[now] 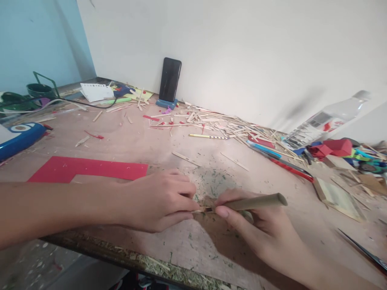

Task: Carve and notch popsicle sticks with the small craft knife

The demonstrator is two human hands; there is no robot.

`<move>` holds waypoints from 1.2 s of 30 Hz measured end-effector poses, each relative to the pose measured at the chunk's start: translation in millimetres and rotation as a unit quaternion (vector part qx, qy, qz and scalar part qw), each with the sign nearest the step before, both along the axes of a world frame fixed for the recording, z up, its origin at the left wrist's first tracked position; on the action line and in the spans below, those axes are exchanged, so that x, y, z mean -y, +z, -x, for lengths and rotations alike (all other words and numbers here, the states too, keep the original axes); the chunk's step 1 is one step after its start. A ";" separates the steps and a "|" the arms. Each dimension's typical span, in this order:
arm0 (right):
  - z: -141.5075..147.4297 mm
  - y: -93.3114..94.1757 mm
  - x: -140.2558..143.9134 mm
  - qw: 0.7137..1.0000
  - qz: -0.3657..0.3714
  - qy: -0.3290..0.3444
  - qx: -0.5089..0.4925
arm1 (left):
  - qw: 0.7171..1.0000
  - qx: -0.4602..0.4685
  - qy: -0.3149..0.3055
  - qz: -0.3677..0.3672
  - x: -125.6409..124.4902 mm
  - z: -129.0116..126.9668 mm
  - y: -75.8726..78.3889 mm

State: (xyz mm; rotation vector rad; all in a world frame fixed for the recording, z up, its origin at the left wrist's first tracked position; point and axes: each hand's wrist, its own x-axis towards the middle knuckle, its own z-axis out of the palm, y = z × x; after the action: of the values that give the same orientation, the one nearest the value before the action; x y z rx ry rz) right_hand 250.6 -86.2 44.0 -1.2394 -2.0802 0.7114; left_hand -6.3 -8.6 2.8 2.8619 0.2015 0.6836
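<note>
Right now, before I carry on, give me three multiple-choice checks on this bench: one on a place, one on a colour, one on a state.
1. Where does the phone stand?
A. against the back wall
B. flat by the bottle
C. on the red sheet

2. What colour is the L-shaped sheet beside the left hand?
A. blue
B. red
C. yellow

3. What is the right hand doing?
A. resting open
B. gripping a tan handled tool
C. lifting the bottle

Answers: 1 A, it leans upright in a blue stand at the wall. 2 B, plainly red. 3 B, fingers wrap the handle, tip at a small wooden stick.
</note>
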 end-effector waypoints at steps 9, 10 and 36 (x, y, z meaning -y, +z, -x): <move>0.9 -1.4 1.2 1.000 -0.001 -0.012 0.009 | 1.000 -0.001 -0.006 -0.013 -0.9 0.0 -1.3; 1.2 -1.6 1.0 1.000 0.000 -0.011 0.010 | 1.000 -0.002 -0.006 -0.014 -0.7 0.1 -1.3; 3.4 -6.7 -4.5 0.986 0.139 -0.062 -0.067 | 1.000 -0.005 -0.006 -0.012 -0.3 -0.4 1.3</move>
State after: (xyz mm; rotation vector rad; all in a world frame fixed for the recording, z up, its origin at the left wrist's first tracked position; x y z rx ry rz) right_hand 247.2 -81.7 37.3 -1.4159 -1.8217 1.0230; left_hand -5.9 -8.3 4.1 2.8868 0.1785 0.6732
